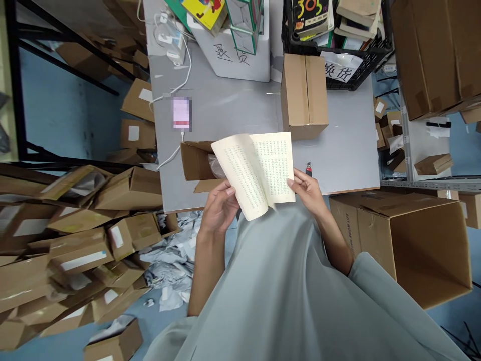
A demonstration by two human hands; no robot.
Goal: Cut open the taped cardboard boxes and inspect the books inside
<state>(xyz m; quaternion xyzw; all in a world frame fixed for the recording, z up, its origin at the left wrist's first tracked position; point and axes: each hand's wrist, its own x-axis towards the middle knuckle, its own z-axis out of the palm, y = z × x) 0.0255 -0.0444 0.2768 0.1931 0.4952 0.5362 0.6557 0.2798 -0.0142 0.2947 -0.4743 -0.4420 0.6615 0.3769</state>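
An open book [274, 165] with printed pages is held up in front of my body, above the table's near edge. My left hand [221, 206] pinches the edge of its left-hand pages, which curl over. At the lower right edge of the book, my right hand [307, 190] grips with the thumb on the page and the fingers behind. Behind the book, to the left, lies an open cardboard box [197, 163] with clear plastic inside. A red and black utility knife [308, 169] lies just beyond my right hand.
A closed carton [306, 95] stands on the grey table [233, 105]. Behind it are a black crate [353, 82] of books and a white bin [244, 67]. A phone [182, 113] on a cable lies left. Cartons [128, 188] pile up left; a large open box [428, 250] stands right.
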